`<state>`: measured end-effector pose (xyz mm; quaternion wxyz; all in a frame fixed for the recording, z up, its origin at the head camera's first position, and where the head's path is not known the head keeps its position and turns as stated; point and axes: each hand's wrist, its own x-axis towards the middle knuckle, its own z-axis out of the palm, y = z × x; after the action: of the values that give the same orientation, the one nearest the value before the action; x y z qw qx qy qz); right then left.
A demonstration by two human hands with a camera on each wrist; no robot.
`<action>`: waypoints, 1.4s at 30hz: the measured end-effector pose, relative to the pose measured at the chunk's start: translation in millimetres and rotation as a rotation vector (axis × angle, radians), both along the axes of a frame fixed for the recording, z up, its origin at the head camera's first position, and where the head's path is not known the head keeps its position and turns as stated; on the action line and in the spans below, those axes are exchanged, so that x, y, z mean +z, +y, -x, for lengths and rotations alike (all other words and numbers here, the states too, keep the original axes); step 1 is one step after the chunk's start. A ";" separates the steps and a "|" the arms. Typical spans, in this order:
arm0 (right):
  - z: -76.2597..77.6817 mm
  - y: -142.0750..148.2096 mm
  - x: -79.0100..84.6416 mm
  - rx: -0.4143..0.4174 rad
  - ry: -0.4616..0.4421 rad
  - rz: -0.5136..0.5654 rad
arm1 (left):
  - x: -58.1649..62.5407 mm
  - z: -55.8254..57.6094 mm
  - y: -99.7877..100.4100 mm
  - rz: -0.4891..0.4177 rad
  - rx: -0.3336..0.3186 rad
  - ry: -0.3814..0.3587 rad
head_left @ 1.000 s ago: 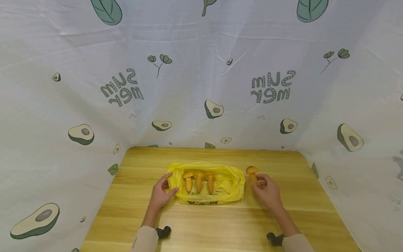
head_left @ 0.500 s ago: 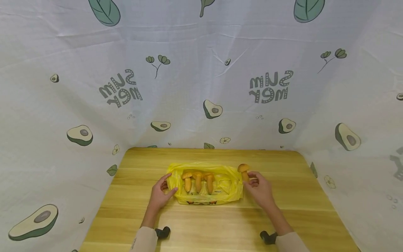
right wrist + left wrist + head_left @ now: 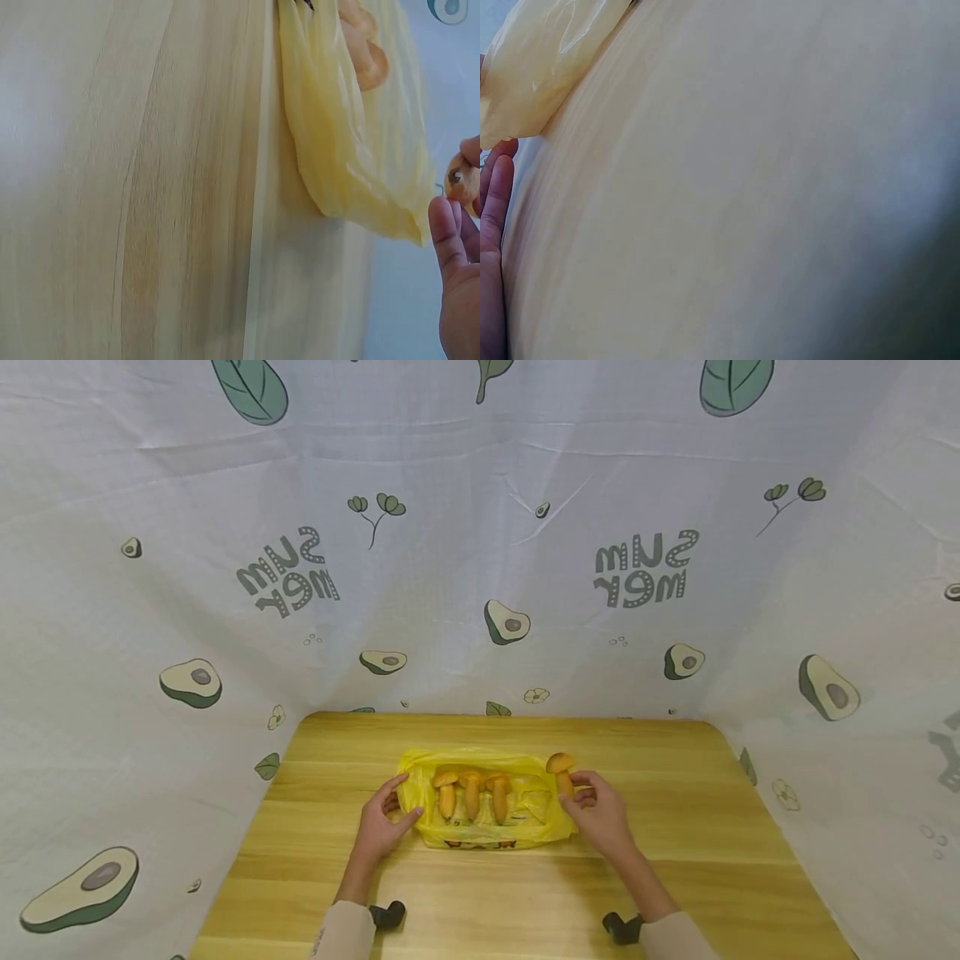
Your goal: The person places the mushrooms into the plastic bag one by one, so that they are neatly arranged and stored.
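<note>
A yellow plastic bag (image 3: 487, 837) lies spread open on the table, with three orange-brown mushrooms (image 3: 472, 795) side by side in its left and middle part. At the bag's left end my left hand (image 3: 381, 821) holds the edge, thumb toward the front and index finger toward the back. In the left wrist view only some fingers (image 3: 498, 195) show beside the yellow plastic (image 3: 547, 67). Over the bag's right rim, my right hand (image 3: 602, 821) pinches the stem of another mushroom (image 3: 559, 765), cap up. The right wrist view shows its stem end (image 3: 456, 177) between thumb and fingers.
The wooden table (image 3: 480, 902) ends at the back against a pale curtain (image 3: 450, 568) printed with avocados, which also hangs at both sides. Black wrist mounts (image 3: 387, 915) sit below each hand, by the beige sleeves (image 3: 347, 935).
My right hand has carried its mushroom leftward, from beside the bag to over its right rim. The left hand has stayed at the bag's left end.
</note>
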<state>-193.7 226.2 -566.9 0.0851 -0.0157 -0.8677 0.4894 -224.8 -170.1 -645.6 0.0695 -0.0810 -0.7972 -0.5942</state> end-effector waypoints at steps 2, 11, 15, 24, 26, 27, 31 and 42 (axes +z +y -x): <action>0.3 -3.3 -1.0 0.002 -0.014 0.005 | -0.9 -0.5 0.2 0.005 0.002 0.002; 1.6 -15.2 -8.6 0.031 0.017 0.002 | -0.8 0.0 -0.3 0.008 0.003 0.008; 1.7 -22.0 -13.6 0.044 0.034 0.012 | -0.6 0.5 -0.8 0.009 0.002 0.011; 5.3 -33.8 -21.5 0.049 -0.036 0.030 | -0.9 0.1 -1.2 0.009 -0.001 0.012; 6.3 -34.7 -23.7 0.051 -0.043 0.024 | -0.9 0.4 -1.2 0.010 -0.003 0.009; 6.8 -35.0 -24.6 0.051 -0.040 0.023 | -0.9 0.6 -1.3 0.009 -0.004 0.009; 8.3 -36.3 -27.3 0.052 -0.039 0.016 | -0.9 1.0 -0.9 0.015 -0.001 0.008; 12.7 -42.9 -37.0 0.055 -0.057 -0.007 | 0.6 -1.0 1.6 0.011 0.004 0.064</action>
<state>-206.5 183.2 -603.9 0.0469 -0.0057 -0.8717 0.4877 -223.8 -168.5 -645.0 0.0956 -0.0989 -0.7978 -0.5870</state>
